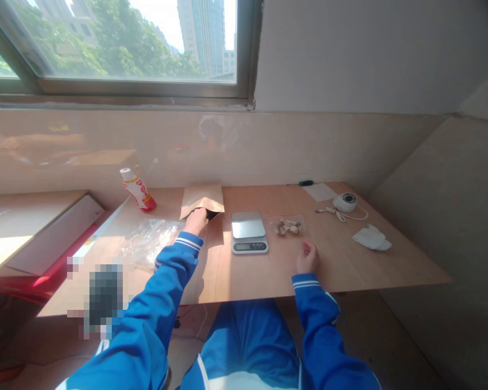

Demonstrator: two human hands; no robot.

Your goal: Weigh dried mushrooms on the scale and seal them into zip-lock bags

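Note:
My left hand (197,220) reaches into the mouth of a brown paper bag (203,196) lying on the table. Its fingers are hidden inside the dark opening, so what they hold does not show. To the right of the bag is a kitchen scale (249,232) with a bare steel plate, a display and buttons. A small clear plastic bag (288,226) of pale brown, dried-looking pieces lies beside the scale. My right hand (308,258) rests on the tabletop just in front of that bag, fingers curled in, with nothing visible in them.
A red and white bottle (138,189) stands at the back left. Crumpled clear plastic (152,241) lies left of my forearm. At right are a white dome camera (345,202) with cables, a white cloth (372,238), a paper sheet (320,192) and a green-handled tool (306,183).

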